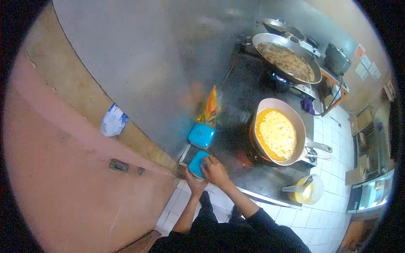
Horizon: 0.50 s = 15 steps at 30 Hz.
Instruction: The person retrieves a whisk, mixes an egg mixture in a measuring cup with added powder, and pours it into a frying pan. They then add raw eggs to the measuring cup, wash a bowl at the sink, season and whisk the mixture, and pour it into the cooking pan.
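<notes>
Beside a blue box point(201, 135), left fingers point(188, 173) and right fingers point(206, 163) clasp a blue-lidded container point(196, 165).

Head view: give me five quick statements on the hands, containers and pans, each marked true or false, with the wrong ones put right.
1. The left hand holds a blue-lidded container. True.
2. The beige pan has yellow food in it. True.
3. The right hand is on the beige pan's handle. False: it is at the blue-lidded container, with the left hand.
4. A blue flame shows under the wok. True.
5. The plastic pitcher stands between the beige pan and the wok. False: it is on the person's side of the beige pan, near the counter edge.
</notes>
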Each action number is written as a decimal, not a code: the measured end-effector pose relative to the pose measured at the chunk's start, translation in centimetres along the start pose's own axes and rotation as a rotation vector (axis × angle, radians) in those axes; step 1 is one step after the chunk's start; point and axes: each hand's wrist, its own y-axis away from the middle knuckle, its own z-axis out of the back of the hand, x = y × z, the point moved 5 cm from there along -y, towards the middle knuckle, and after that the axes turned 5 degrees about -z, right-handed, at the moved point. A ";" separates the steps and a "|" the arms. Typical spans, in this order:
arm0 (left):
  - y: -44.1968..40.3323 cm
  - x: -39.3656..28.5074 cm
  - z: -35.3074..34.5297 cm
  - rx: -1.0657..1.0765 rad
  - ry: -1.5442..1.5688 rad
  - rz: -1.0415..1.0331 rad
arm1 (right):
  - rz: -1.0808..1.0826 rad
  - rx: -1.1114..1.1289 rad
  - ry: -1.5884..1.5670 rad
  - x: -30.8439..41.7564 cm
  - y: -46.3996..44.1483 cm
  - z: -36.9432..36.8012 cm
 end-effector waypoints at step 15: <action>3.6 -6.8 -3.2 0.049 -0.154 -0.063 | -0.343 -0.009 0.203 -14.6 12.3 7.4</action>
